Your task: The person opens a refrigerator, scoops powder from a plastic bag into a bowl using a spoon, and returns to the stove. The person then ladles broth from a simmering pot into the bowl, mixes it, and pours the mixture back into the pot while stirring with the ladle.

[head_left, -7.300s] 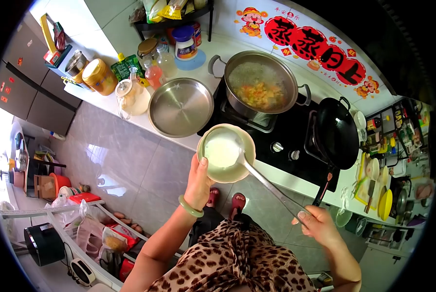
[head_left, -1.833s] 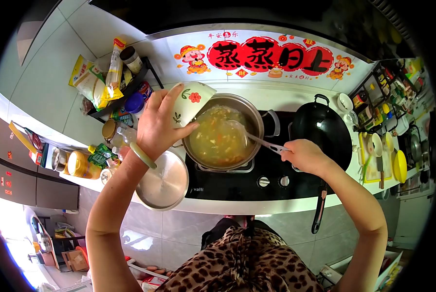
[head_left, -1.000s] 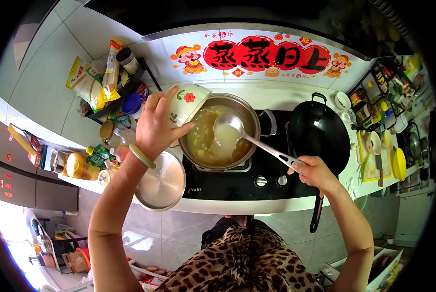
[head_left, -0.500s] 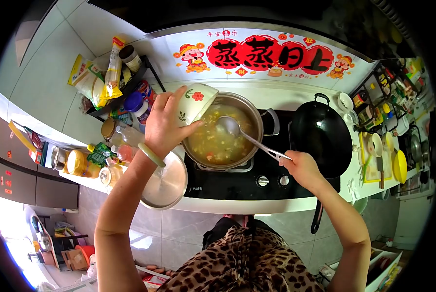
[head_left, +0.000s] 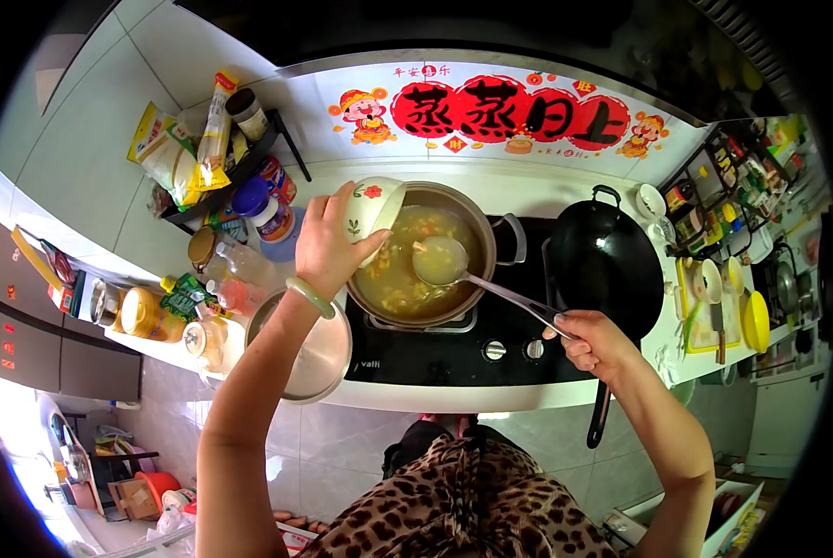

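My left hand (head_left: 333,237) is closed on a white bowl (head_left: 372,206) with a red flower pattern, tilted over the left rim of a steel pot. What the bowl holds inside is hidden from me. The pot (head_left: 489,221) contains a yellowish soup (head_left: 435,226) with small chunks in it. A metal ladle (head_left: 442,262) has its scoop in the soup, filled with broth. Its handle runs down to the right into my right hand (head_left: 591,342), whose fingers are wrapped round the end.
The pot stands on the left burner of a black gas stove (head_left: 416,358). A black wok (head_left: 604,260) occupies the right burner, its handle projecting past the counter edge. A metal basin (head_left: 319,358) sits left of the stove, near bottles (head_left: 240,265) and jars (head_left: 147,312).
The ladle scoop has moved down in the pot and turned upward, now full of broth. My right hand has shifted slightly right and down. The bowl stays tilted at the rim.
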Available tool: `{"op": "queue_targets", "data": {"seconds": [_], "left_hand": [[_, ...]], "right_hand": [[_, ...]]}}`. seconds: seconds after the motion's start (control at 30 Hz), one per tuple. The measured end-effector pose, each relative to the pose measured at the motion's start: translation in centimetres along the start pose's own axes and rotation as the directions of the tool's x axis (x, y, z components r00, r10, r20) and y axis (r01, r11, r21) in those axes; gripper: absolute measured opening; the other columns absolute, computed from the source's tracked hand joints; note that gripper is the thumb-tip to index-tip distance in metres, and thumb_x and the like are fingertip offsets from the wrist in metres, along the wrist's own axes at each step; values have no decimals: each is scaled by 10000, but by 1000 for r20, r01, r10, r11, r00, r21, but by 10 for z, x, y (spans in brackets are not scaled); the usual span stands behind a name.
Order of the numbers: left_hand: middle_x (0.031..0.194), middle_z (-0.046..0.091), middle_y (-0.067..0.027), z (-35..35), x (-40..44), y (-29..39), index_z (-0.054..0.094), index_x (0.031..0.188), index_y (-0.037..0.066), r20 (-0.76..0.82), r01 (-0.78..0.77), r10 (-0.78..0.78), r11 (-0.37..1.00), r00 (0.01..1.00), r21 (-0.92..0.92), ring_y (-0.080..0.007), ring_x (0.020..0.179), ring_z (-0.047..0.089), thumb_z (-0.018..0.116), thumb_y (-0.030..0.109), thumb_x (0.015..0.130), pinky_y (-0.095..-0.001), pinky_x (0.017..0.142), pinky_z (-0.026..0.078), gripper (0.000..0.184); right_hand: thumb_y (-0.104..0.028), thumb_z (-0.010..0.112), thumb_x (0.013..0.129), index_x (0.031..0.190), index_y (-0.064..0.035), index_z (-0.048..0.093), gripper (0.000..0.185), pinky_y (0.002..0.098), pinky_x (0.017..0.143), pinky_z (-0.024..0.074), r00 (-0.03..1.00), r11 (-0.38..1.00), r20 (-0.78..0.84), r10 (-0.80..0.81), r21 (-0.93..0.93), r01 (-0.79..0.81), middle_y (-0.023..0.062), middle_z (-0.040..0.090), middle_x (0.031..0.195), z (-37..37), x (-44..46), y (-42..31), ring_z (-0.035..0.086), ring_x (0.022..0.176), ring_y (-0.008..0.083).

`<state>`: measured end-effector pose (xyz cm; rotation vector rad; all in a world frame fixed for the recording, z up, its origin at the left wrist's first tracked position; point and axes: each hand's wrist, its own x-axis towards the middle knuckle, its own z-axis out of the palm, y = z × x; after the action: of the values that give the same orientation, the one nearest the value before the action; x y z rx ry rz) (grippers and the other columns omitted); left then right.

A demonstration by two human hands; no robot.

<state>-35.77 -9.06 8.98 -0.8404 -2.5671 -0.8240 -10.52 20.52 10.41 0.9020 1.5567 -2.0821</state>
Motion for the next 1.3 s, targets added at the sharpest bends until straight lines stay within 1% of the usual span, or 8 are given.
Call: {"op": "queue_targets", "data": {"seconds": [0.1, 0.17, 0.3, 0.7, 0.9, 1.07, 1.2, 1.3], "left_hand": [[1140, 558, -201, 19, -5, -18, 487, 1331, 76, -64, 70, -70, 998, 995, -10, -327, 1033, 587, 810, 379, 703, -392, 862, 506, 768], [1164, 562, -183, 50, -11, -51, 473, 1341, 68, -3, 226, -243, 906, 970, -357, -305, 1034, 600, 782, 419, 746, -389, 862, 506, 757], [1196, 565, -141, 18, -19, 0, 438, 1361, 53, 430, 673, -587, 286, 685, -682, -260, 1023, 618, 688, 505, 833, -390, 858, 506, 738], [1382, 495, -15, 14, -49, 20, 352, 1446, 201, 666, 657, -254, -132, 702, -743, -189, 1241, 500, 402, 648, 937, -464, 995, 404, 680], [1362, 515, -49, 6, -47, 10, 361, 1436, 169, 630, 640, -301, -79, 716, -764, -209, 1213, 534, 443, 620, 936, -438, 949, 454, 679], [1170, 590, -123, -6, -26, 9, 476, 1305, 39, 508, 664, -457, 298, 730, -686, -167, 942, 650, 619, 451, 900, -298, 616, 578, 595], [904, 674, -92, -1, -1, -5, 526, 1268, 37, 480, 671, -477, 607, 736, -426, -191, 685, 680, 691, 482, 815, -298, 514, 549, 655], [885, 684, -114, 10, 16, -14, 522, 1275, 38, 446, 550, -415, 803, 793, -231, -221, 700, 685, 712, 497, 781, -295, 502, 534, 701]], "right_hand": [[-217, 524, 986, 909, -2, 649, 261, 198, 361, 149, 999, 999, 2, -32, 19, 31, -85, 298, 515, 5, -20, -11, 213, 397, 15], [-213, 523, 987, 910, -3, 652, 258, 195, 363, 150, 999, 998, -1, -53, 27, 53, -86, 297, 515, 10, -33, -20, 215, 399, 12], [-209, 529, 985, 910, -1, 657, 255, 199, 367, 152, 994, 994, -3, -109, 12, 109, -85, 313, 523, 24, -54, -45, 223, 404, 10], [-252, 581, 968, 897, -8, 640, 261, 232, 451, 324, 830, 697, -15, -558, -552, 459, -26, 438, 571, 51, -63, -53, 381, 496, 59], [-221, 596, 952, 914, -28, 631, 200, 301, 475, 384, 631, 311, 60, -774, -831, 461, 99, 503, 590, 45, -76, -42, 464, 486, 180], [-208, 599, 947, 913, -25, 622, 188, 307, 482, 383, 622, 402, -43, -782, -797, 451, 109, 501, 601, 24, -60, -18, 456, 495, 205], [-233, 594, 952, 910, -30, 619, 209, 317, 491, 375, 669, 510, -127, -732, -753, 416, 107, 494, 602, 8, -43, 8, 428, 508, 214], [-260, 599, 944, 902, -41, 616, 224, 356, 509, 402, 691, 542, -149, -707, -742, 395, 122, 542, 615, 2, -31, 27, 493, 526, 268]]}}
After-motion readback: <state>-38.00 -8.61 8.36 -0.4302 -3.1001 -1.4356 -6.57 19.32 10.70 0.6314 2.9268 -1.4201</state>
